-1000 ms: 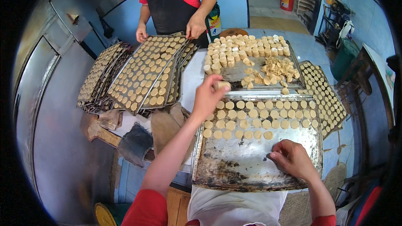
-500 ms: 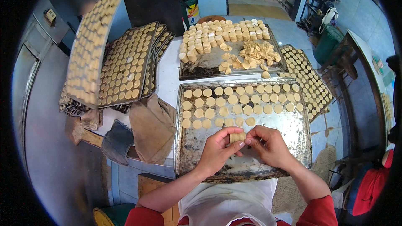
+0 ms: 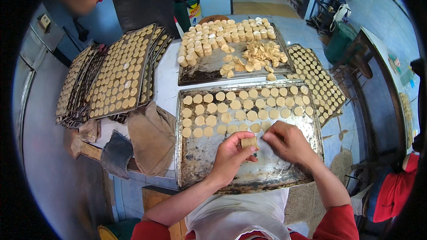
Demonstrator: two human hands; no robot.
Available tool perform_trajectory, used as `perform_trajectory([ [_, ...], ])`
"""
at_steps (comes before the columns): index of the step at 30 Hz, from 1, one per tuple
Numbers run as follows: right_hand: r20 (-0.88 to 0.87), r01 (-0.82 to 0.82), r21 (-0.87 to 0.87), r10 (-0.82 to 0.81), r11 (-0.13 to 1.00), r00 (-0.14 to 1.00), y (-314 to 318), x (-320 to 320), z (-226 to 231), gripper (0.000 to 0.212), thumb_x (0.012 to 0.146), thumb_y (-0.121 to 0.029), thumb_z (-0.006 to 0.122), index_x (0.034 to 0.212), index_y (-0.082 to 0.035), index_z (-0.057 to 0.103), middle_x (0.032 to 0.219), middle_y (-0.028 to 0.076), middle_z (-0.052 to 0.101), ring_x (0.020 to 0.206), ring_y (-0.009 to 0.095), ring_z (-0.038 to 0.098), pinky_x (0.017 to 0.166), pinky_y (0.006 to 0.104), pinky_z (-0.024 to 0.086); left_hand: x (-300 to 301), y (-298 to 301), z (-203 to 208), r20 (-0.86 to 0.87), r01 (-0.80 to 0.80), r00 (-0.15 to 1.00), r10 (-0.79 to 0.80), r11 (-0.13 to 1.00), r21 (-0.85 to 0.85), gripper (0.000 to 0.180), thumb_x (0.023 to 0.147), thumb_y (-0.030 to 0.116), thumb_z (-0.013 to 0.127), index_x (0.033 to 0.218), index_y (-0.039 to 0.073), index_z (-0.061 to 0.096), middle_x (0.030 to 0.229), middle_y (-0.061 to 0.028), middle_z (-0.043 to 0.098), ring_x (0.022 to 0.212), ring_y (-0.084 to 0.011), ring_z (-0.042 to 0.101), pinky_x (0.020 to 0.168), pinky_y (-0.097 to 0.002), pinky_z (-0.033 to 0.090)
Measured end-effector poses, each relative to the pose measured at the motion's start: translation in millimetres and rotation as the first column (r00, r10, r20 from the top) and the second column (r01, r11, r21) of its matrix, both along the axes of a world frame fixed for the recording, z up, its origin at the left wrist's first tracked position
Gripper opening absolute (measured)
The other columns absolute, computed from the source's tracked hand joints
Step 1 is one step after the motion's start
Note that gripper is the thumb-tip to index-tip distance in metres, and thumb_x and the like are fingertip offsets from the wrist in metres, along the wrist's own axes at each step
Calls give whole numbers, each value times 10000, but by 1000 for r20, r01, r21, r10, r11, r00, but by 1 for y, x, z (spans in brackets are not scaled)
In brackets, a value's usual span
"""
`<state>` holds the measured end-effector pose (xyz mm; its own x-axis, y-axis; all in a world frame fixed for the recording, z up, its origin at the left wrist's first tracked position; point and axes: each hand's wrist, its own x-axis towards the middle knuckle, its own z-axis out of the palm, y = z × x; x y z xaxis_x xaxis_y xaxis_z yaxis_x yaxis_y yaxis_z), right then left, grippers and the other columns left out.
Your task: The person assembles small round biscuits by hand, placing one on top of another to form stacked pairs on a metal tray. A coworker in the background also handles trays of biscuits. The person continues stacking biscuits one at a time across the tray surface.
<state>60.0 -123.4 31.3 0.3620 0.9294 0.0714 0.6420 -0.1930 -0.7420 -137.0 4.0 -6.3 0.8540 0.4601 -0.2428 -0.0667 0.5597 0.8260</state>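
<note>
My left hand (image 3: pixel 230 158) is closed round a short stack of thin round dough discs (image 3: pixel 249 142) above a worn metal baking tray (image 3: pixel 249 169). To its right, my right hand (image 3: pixel 291 146) has its fingers curled together, slightly blurred. At those fingertips is a pale dough disc (image 3: pixel 265 126), at the right end of the tray's fourth row, partly covered by the fingers. Rows of flat discs (image 3: pixel 251 115) lie over the far half of this tray. Behind it, a second tray (image 3: pixel 195 76) bears many stacked discs (image 3: pixel 213 42) and a loose heap of discs (image 3: pixel 262 53).
Disc-covered trays (image 3: pixel 120 73) are piled at the left, with more trays (image 3: pixel 73 84) beyond. Another filled tray (image 3: pixel 318 82) is at the right. A brown cloth (image 3: pixel 152 140) and a dark cloth (image 3: pixel 116 154) hang by the table edge. A co-worker (image 3: pixel 138 4) stands behind.
My right hand has moved off the stack to the fourth row, where another disc shows. The tray the co-worker was lifting is no longer in their hand. The view has shifted slightly.
</note>
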Motion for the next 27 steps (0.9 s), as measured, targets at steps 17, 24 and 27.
perform_trajectory([
  [17,-138,80,60,-71,995,988,-29,16,-1,191,1030,-198,773,1016,-11,735,842,154,717,710,276,677,673,390,528,40,-20,1,-12,78,997,-77,997,5,401,1068,17,704,1445,-30,573,1235,-118,710,1159,-195,726,897,-346,662],
  [24,162,244,-70,-230,967,960,-47,44,-13,284,1007,-286,805,960,-14,736,897,213,735,794,396,730,687,458,550,54,-28,9,-65,101,993,-102,995,-22,396,1063,-27,682,1444,-24,574,1283,-149,703,1172,-244,739,911,-355,652],
  [27,-315,50,-84,-74,995,946,-44,20,19,271,1005,-269,804,1002,-11,722,891,203,728,823,380,740,711,449,556,60,-28,11,-82,139,987,-138,990,12,391,1072,-10,686,1445,-31,573,1257,-145,709,1159,-251,749,916,-356,652],
])
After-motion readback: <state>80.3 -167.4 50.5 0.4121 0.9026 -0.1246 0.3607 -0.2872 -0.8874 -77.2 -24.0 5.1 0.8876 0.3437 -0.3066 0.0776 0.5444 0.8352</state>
